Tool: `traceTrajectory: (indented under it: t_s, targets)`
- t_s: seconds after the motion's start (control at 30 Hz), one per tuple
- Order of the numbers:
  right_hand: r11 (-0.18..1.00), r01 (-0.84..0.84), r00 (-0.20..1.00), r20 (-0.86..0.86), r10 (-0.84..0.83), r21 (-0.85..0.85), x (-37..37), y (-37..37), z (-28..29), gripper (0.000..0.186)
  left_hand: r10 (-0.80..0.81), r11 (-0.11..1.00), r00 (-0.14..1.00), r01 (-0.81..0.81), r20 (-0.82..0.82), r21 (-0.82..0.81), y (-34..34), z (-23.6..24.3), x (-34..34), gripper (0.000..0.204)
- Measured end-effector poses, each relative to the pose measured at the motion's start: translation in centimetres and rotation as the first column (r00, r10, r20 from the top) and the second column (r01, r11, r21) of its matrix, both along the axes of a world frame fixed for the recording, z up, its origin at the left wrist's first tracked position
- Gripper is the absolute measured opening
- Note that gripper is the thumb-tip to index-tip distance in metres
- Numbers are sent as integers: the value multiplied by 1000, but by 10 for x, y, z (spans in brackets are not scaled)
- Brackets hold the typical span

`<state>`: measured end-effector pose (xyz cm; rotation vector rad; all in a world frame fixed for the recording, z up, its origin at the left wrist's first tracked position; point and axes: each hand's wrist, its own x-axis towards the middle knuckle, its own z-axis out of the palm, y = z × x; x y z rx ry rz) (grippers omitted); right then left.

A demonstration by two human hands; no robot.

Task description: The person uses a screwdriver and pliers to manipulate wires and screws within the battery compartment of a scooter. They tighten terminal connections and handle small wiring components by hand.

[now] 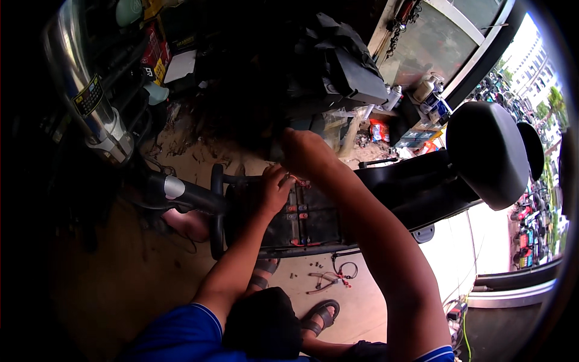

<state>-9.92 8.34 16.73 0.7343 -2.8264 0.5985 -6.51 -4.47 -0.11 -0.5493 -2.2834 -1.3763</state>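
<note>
An electric scooter lies across the view, its open battery bay [322,222] holding dark batteries with red and blue terminals [295,211]. At the bay's far edge my left hand [276,188] has its fingers bent and drawn together beside a short reddish wire [300,180]. What the fingertips pinch, if anything, is too small to name. Just beyond and to the right, my right hand [306,153] is closed in a fist above the bay. Whatever that fist holds is lost in the dark background.
Pliers [324,282] and small loose parts lie on the floor near my sandalled feet. The scooter's black seat [487,154] rises at right, its steering column [181,192] at left. Spray cans [392,96] and boxes stand behind. A chrome tube [75,72] is at far left.
</note>
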Motion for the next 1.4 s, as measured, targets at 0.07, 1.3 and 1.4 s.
traceTrajectory:
  t_s: [0.07,1.3,1.4]
  targets:
    - [997,55,998,-23,-56,-52,-1,-3,-6,24,22,993,999,-17,-42,117,7,14,-6,26]
    - [995,85,983,-170,-74,61,18,-6,-4,22,-56,998,987,57,150,-3,-4,-9,0,23]
    - [970,210,977,-63,-203,124,21,-9,6,20,-63,998,969,54,238,42,-2,-14,-2,27]
